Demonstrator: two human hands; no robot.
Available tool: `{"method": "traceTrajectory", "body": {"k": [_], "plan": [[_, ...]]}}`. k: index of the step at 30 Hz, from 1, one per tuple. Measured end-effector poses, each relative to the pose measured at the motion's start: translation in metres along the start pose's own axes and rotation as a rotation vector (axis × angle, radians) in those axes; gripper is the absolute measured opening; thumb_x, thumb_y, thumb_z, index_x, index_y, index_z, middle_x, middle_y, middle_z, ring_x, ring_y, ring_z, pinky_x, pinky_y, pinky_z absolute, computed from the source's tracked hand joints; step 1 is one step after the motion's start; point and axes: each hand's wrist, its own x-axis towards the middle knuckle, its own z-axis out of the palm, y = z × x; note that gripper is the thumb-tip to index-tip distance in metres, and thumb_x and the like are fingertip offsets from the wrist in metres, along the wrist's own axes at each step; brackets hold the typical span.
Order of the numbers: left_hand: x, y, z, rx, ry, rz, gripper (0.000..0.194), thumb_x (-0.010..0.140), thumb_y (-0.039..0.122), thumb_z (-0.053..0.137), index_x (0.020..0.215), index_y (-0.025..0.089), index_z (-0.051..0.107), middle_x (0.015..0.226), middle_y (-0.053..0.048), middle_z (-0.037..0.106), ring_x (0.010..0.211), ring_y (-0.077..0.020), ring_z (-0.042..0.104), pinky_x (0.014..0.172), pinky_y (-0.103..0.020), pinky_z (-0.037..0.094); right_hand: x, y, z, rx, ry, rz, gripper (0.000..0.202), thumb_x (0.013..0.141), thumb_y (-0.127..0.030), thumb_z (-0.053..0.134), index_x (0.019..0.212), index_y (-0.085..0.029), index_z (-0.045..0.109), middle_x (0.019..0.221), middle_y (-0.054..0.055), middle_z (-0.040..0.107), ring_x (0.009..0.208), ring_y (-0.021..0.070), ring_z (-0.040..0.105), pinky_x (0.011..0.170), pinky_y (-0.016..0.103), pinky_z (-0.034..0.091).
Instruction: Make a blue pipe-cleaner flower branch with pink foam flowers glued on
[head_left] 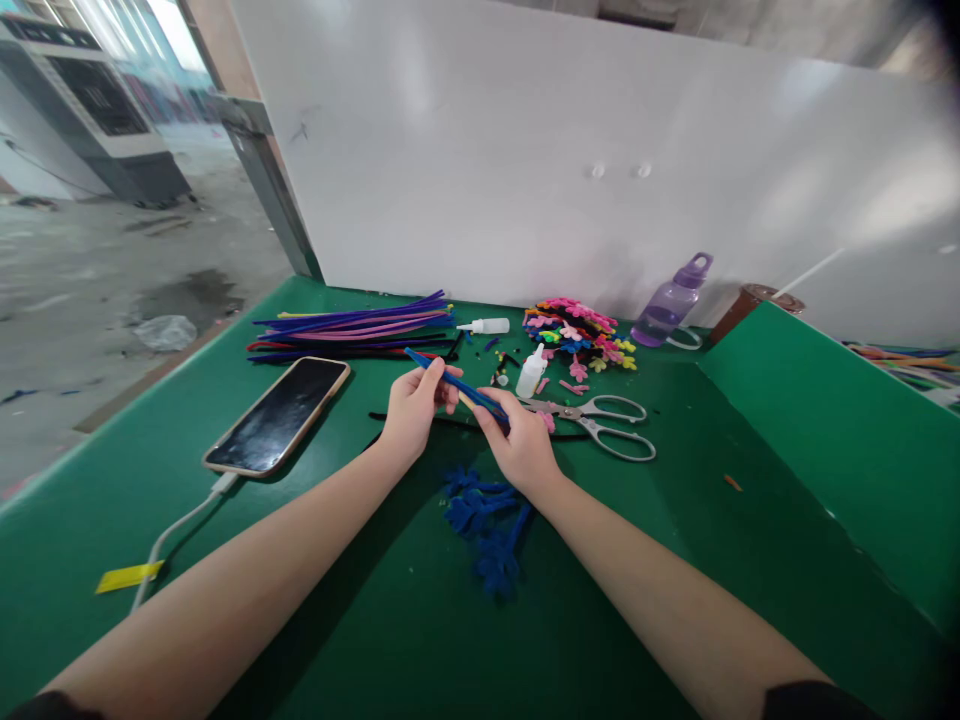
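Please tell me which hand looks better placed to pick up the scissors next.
Probably the right hand: the scissors lie just beyond it, handles toward its side. The left hand is farther away; both hands hold blue stems.

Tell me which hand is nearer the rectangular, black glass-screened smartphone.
Left. The left hand is right of the smartphone, not touching it; the right hand is farther right.
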Motion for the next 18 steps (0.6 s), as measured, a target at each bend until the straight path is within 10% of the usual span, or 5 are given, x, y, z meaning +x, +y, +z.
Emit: {"method": "traceTrajectory", "body": {"k": [18], "plan": [[0.0037, -0.0004, -0.0059, -0.165, 0.048, 0.0, 0.026, 0.082, 0.038, 0.052, 0.072, 0.014, 0.058, 0.044, 0.001, 0.054, 0.037, -0.0076, 0.046, 0.045, -0.021, 0.04, 0.0021, 0.009, 0.0035, 0.006, 0.023, -0.067, 0.027, 0.086, -0.034, 0.052, 0.103, -0.02, 0.067, 0.085, 0.002, 0.066, 0.066, 0.0114, 0.06, 0.065, 0.021, 0.044]]}}
